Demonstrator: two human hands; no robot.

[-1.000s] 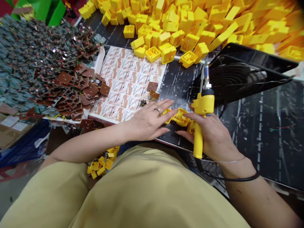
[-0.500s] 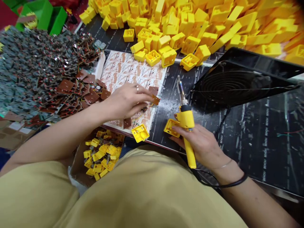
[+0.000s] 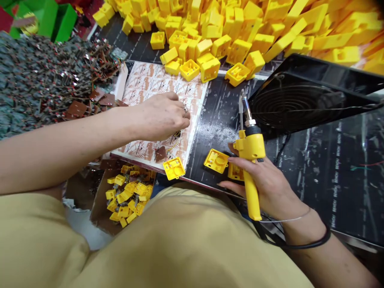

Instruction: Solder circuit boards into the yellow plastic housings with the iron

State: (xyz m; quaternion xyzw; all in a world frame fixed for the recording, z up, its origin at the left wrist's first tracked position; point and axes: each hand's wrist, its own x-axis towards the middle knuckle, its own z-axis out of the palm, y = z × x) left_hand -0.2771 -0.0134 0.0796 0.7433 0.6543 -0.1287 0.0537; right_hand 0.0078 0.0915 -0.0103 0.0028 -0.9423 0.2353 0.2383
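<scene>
My left hand (image 3: 165, 116) is over the printed sheet (image 3: 144, 80), fingers curled down; what they grip is hidden, with some thin wires and a dark part showing below them. A brown board (image 3: 160, 154) and an open yellow case (image 3: 174, 168) lie nearer to me at the sheet's edge. My right hand (image 3: 267, 180) is wrapped round the yellow soldering gun (image 3: 252, 160), whose metal tip points away from me. Left of that hand sits another open yellow case (image 3: 216, 161), and a further case (image 3: 235, 172) is partly hidden by its fingers.
Yellow cases (image 3: 210, 70) are heaped along the back. A black fan (image 3: 288, 104) stands at the right. Wired parts (image 3: 60, 76) are piled at the left, near green bins (image 3: 64, 24). Below the table edge is a carton (image 3: 100, 208) of yellow pieces.
My left hand has curled its fingers, and the brown boards by its fingertips no longer show. My right hand has moved right with the soldering gun, away from one yellow case.
</scene>
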